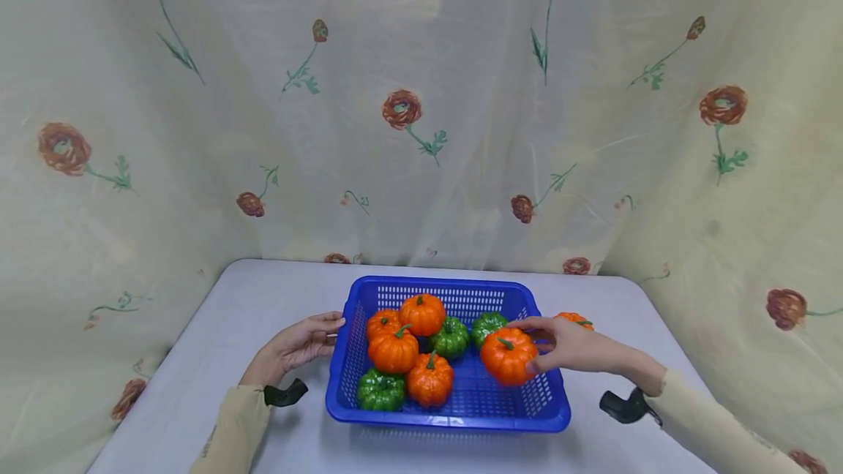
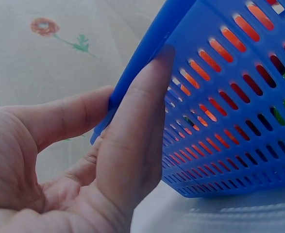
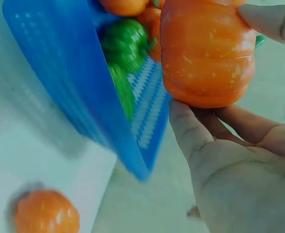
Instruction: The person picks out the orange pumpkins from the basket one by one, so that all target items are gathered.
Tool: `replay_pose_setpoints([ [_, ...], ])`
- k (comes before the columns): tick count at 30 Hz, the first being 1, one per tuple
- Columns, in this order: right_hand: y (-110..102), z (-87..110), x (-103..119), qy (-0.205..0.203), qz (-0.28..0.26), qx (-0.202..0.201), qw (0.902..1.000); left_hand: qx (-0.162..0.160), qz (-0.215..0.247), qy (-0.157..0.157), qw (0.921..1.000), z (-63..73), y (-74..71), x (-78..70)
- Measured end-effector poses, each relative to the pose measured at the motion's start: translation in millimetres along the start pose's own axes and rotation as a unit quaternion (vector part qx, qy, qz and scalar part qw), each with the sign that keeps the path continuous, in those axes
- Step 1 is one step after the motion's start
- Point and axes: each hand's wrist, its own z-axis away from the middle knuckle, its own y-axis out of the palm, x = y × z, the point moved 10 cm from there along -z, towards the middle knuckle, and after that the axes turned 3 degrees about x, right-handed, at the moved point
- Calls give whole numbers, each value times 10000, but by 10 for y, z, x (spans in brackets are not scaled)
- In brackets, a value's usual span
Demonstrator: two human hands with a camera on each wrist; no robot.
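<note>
My right hand (image 1: 579,346) grips an orange toy pumpkin (image 1: 509,356) with a green stem, over the right part of a blue plastic basket (image 1: 454,423). In the right wrist view the thumb and fingertips (image 3: 183,114) press on opposite sides of this pumpkin (image 3: 208,58). At the basket's left side my left hand (image 1: 303,342) pinches the rim (image 2: 137,63), thumb on one side and fingers on the other. Inside the basket lie several orange pumpkins (image 1: 430,380) and several green ones (image 1: 382,390), mostly toward the left.
Another orange pumpkin (image 1: 574,319) lies on the white table (image 1: 276,291) to the right of the basket, partly hidden behind my right hand. A flowered curtain (image 1: 461,189) hangs behind the table and along both sides.
</note>
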Motion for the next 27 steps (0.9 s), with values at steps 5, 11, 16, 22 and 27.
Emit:
replay_pose_setpoints([
  [5, -367, 255, -135, -101, -170, -554, 9983, -74, -37, 14, 10000, 3, -18, -4],
  [11, -917, 585, -707, 336, -92, -1523, 9877, -103, -111, 6, 9999, 7, -27, -9],
  [16, -1135, 736, -1214, 924, -156, -1851, 9782, -55, -68, -30, 10000, 6, -19, -8],
  [22, -1257, 874, -1837, 1367, -283, -2182, 9659, -111, -13, -50, 9999, 3, -30, 2],
  [27, -1191, 886, -2272, 1686, -465, -2320, 9569, -117, -33, -42, 9999, 3, -25, 12],
])
